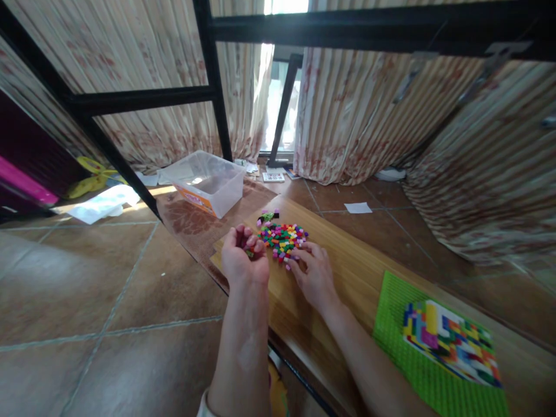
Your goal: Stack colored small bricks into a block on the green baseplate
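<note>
A heap of small coloured bricks lies at the far end of a wooden board. My left hand is cupped palm-up beside the heap, fingers curled around several small bricks. My right hand rests on the board at the heap's near edge, its fingertips pinching at bricks there. A green baseplate lies nearer me on the right, partly covered by a flat multicoloured brick pattern.
A clear plastic tub stands on a brown mat beyond the board. Black metal frame bars cross overhead. Curtains hang behind. Papers and a white sheet lie on the tiled floor at left.
</note>
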A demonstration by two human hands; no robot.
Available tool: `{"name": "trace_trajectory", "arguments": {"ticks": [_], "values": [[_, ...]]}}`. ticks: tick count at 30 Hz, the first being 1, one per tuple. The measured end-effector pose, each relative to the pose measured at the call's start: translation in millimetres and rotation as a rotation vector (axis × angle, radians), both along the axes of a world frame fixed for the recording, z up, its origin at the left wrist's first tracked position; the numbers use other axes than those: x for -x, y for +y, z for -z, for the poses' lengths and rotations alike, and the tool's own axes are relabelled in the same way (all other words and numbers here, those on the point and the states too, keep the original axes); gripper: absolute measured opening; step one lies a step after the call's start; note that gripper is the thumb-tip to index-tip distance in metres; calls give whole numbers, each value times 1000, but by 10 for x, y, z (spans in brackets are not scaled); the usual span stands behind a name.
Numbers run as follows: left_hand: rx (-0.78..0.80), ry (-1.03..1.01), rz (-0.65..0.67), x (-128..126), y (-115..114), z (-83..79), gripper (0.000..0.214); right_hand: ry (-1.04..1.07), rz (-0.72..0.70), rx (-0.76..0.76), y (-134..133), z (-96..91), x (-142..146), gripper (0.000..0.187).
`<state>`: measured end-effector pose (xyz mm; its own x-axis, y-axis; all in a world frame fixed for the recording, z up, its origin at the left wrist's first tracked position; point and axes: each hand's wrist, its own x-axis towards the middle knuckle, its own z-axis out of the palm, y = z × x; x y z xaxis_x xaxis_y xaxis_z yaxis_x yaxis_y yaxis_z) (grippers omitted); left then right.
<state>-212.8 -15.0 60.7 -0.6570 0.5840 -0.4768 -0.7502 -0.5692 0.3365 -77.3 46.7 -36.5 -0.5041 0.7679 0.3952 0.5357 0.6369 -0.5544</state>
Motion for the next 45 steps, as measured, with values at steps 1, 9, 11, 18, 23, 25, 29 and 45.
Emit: {"name": "trace_trajectory", "arguments": {"ticks": [1,9,11,18,23,25,29,45], "values": [[-4,-8,11,-16,14,-1,26,13,5,15,-5,1,-42,20],[-14,-46,75,-78,39,-25,28,54,50,142,0,-53,-429,24],[-19,-31,91,-89,40,-17,28,25,67,116,1,-77,-425,27],[-18,39,128,-109,69,23,22,-206,-108,14,71,-114,-261,28],[-28,-12,130,-121,88,16,26,-183,-131,39,95,-150,-256,14],[-28,-15,134,-123,90,18,26,-113,-108,51,44,-187,-274,13],[-30,24,153,-113,84,31,23,137,14,154,-184,-293,-389,12],[12,165,603,-984,324,26,22,316,541,311,-1025,-463,-2090,21]]}}
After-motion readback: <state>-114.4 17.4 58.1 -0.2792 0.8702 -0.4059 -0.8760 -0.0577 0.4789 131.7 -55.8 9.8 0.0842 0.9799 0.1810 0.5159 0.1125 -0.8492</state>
